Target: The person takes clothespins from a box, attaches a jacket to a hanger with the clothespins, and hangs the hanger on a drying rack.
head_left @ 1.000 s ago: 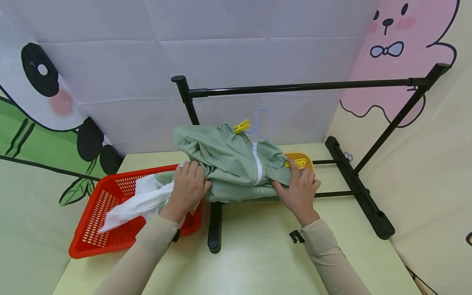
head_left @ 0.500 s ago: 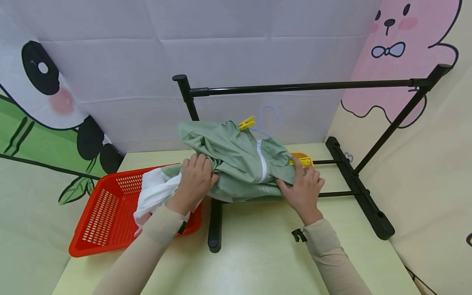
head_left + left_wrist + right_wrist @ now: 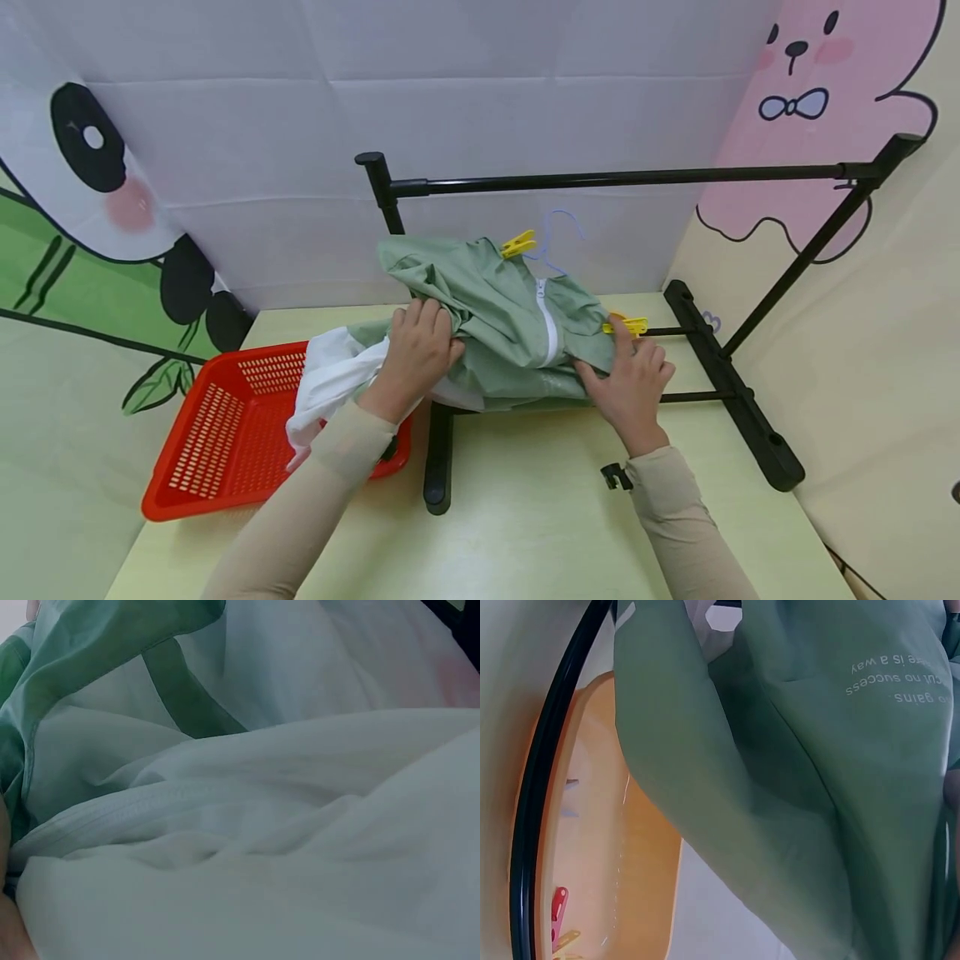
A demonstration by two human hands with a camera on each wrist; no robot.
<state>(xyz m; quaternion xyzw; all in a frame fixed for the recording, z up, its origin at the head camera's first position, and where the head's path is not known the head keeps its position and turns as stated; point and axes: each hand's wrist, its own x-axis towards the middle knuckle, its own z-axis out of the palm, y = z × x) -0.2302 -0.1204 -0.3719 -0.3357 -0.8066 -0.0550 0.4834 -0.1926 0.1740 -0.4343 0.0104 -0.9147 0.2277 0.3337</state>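
A light green jacket (image 3: 495,317) with a white zipper is held up in front of the black rack. At its left side my left hand (image 3: 420,354) grips bunched fabric. My right hand (image 3: 632,383) pinches its right side, thumb on the near face. White lining (image 3: 333,375) hangs from the left end over the basket, and it fills most of the left wrist view. A blue hanger (image 3: 549,237) pokes out at the collar. One yellow clothespin (image 3: 519,243) clips the upper edge; another yellow clothespin (image 3: 626,326) is at my right fingertips. Printed lettering (image 3: 900,679) shows on the jacket in the right wrist view.
A red basket (image 3: 225,442) stands at the left on the pale table (image 3: 540,500). Above the jacket runs the top bar of a black rack (image 3: 615,177), its feet on the table. Behind the jacket lies an orange tub (image 3: 649,855) with a red clothespin (image 3: 559,904) inside.
Both hands have shifted the jacket, hanger and clothespins rightward and slightly up. The white lining has drawn right across the basket, and the jacket now covers more of the tub.
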